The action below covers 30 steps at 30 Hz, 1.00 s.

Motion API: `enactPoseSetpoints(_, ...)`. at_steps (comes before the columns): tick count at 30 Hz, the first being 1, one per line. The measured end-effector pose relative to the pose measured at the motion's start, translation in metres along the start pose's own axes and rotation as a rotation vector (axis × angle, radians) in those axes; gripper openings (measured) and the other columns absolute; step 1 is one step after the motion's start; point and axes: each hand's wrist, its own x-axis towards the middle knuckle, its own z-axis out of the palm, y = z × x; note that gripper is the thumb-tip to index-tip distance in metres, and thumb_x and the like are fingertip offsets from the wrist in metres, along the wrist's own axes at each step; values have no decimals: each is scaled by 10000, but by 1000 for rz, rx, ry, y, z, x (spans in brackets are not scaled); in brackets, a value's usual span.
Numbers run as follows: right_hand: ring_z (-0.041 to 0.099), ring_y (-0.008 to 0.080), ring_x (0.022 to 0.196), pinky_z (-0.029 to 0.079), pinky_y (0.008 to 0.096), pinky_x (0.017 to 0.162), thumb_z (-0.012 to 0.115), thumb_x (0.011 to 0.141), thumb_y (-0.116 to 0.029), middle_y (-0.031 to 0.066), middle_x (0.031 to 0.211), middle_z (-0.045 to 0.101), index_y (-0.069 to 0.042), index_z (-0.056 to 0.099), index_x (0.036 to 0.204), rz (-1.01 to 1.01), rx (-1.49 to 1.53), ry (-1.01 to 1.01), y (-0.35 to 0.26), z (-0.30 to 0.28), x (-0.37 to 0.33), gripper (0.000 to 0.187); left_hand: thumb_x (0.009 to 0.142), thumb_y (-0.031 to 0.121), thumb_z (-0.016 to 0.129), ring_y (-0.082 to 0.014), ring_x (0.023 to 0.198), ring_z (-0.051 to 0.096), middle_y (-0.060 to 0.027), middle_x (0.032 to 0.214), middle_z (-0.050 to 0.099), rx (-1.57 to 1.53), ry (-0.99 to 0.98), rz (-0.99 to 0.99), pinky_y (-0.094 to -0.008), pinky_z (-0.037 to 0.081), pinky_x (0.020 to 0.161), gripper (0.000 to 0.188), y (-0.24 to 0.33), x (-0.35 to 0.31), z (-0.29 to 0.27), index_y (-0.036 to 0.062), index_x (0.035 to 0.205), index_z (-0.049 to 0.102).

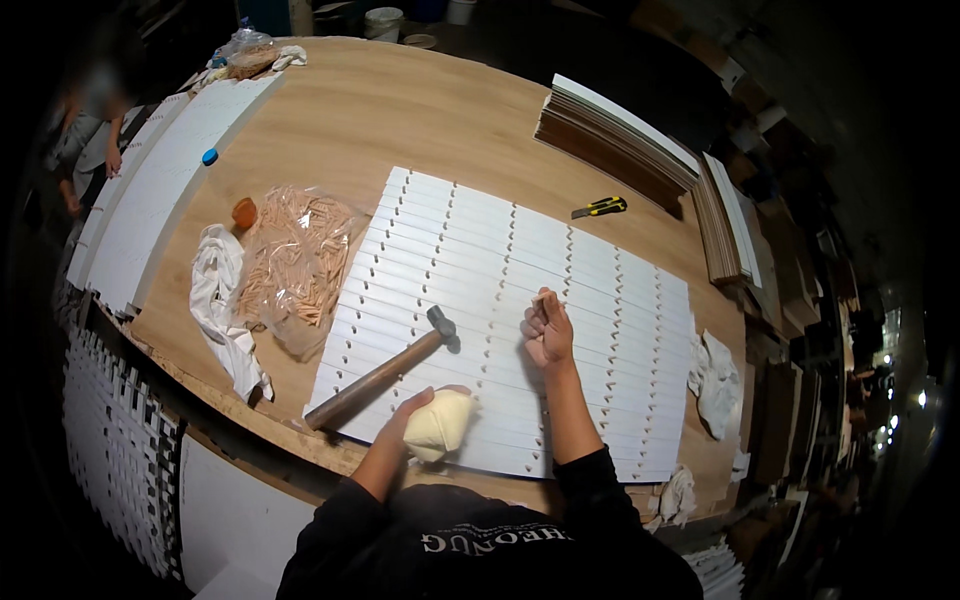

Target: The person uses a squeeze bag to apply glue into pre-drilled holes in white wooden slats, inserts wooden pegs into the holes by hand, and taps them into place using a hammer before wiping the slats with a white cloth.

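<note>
White boards (470, 240) lie side by side before me, with rows of small wooden dowels (512, 232) standing in them. Fingers wrapped, my left hand (402, 422) holds a pale yellow, bottle-like thing (440, 425) over the near edge of the boards. My right hand (547, 332) is raised above their middle, its fingers closed in a pinch on what looks like a wooden dowel (543, 295). To the left of it a hammer (385, 373) rests on the boards, its handle toward the near left corner.
Left of the boards are a clear bag of dowels (295, 250), a white cloth (222, 300) and an orange cap (244, 212). A yellow-black utility knife (600, 208) and stacked boards (615, 140) lie beyond. Another person's hand (113, 160) is at far left.
</note>
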Motion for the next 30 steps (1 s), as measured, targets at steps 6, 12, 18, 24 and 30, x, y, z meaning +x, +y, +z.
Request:
enactPoseSetpoints(6, 289, 30, 513, 251, 189, 463, 599, 915, -316, -80, 641, 354, -132, 526, 906, 13, 163, 20, 4, 7, -14, 198, 907, 444, 503, -343, 1122, 553, -234, 1250, 518, 9, -16, -11, -419, 514, 880, 633, 1, 0, -3, -28, 1316, 403)
enactPoseSetpoints(12, 290, 30, 505, 259, 185, 467, 581, 926, -281, -87, 623, 352, -143, 576, 1011, -34, 48, 41, 3, 15, -24, 162, 910, 444, 492, -342, 1090, 569, -223, 1232, 529, 12, 3, -10, -418, 521, 866, 632, 1, 0, 0, -26, 1321, 397)
enactPoseSetpoints(18, 269, 14, 496, 239, 174, 453, 548, 950, -187, -88, 601, 339, -83, 565, 1071, -87, -37, -27, 2, 19, -29, 160, 895, 455, 516, -330, 1070, 578, -218, 1225, 533, 18, 21, -18, -401, 528, 850, 641, 1, -1, 2, -19, 1312, 404)
enactPoseSetpoints(24, 295, 3, 533, 240, 175, 477, 568, 939, -187, -100, 653, 431, -75, 612, 1073, -211, -408, 175, 13, -4, -14, 180, 882, 514, 516, -330, 1078, 573, -218, 1237, 524, 35, -11, 0, -409, 521, 857, 696, 1, 0, -1, -4, 1329, 388)
enactPoseSetpoints(30, 543, 74, 666, 431, 239, 646, 615, 898, -261, -22, 786, 644, -77, 674, 1011, -481, -837, 509, 43, -38, 10, 224, 883, 606, 443, -311, 1078, 560, -197, 1237, 521, 153, 175, 282, -436, 500, 883, 760, 10, 18, 60, 36, 1377, 346)
